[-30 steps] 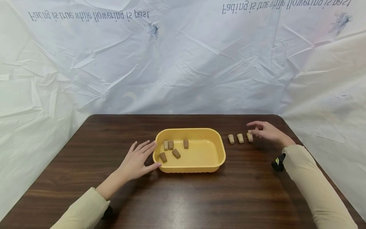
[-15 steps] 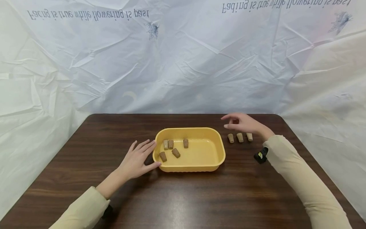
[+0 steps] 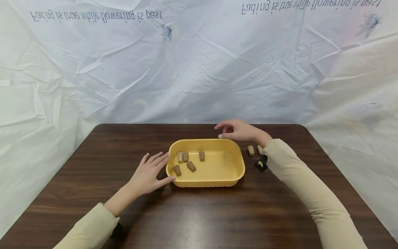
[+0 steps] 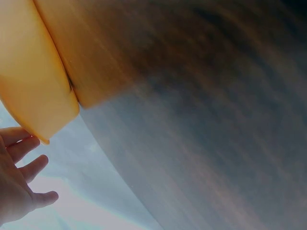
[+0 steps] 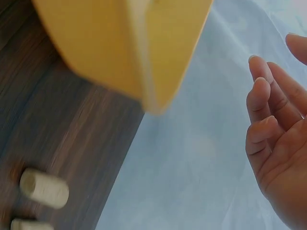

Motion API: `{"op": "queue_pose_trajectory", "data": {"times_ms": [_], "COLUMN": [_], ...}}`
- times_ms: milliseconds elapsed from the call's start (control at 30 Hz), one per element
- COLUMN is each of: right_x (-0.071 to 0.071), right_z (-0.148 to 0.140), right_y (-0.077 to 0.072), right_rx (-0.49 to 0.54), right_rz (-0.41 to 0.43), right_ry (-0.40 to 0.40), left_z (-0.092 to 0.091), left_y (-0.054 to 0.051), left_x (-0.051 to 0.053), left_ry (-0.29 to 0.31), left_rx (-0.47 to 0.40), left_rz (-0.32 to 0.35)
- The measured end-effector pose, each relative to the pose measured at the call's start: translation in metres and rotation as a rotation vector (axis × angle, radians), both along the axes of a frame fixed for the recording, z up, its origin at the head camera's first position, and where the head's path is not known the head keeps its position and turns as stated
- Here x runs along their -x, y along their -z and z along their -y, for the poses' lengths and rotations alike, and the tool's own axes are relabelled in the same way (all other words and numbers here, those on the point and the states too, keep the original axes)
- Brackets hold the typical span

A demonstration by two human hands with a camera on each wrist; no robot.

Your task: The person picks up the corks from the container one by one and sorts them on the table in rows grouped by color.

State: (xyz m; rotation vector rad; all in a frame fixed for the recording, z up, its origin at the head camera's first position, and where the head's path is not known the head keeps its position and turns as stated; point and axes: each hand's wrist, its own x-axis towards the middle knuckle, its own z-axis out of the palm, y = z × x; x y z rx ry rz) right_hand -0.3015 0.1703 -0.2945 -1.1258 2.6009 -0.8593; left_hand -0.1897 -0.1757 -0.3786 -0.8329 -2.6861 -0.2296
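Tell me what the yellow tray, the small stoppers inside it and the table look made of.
Yellow tray: probably plastic, smooth and slightly glossy, with soft highlights inside. Stoppers: apparently cork, matte, with grainy tan-to-brown surfaces. Table: wood or wood-look laminate, unclear which; dark, semi-gloss, with streaky grain and a bright reflection.

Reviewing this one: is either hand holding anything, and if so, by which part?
Nothing is held. The right hand looks empty; the left hand only touches the tray at its left end.
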Motion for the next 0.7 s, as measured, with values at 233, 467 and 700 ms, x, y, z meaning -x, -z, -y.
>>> {"op": "queue_pose_trajectory", "data": {"times_ms": [233, 467, 700], "right_x": [0.003, 0.006, 0.007], "right_z": [0.031, 0.058, 0.075], "right_y": [0.005, 0.013, 0.024], "right_rx": [-0.006, -0.042, -0.057], "right_rz": [-0.024, -0.028, -0.013], "right_ry": [-0.090, -0.119, -0.151], "left_z": [-0.001, 0.000, -0.001], "left_y": [0.001, 0.001, 0.000], "left_x": [0.001, 0.001, 0.001], "left_ry": [0.002, 0.001, 0.001], "left_rx": [-0.004, -0.009, -0.005], "left_rz": [-0.002, 0.001, -0.006]}}
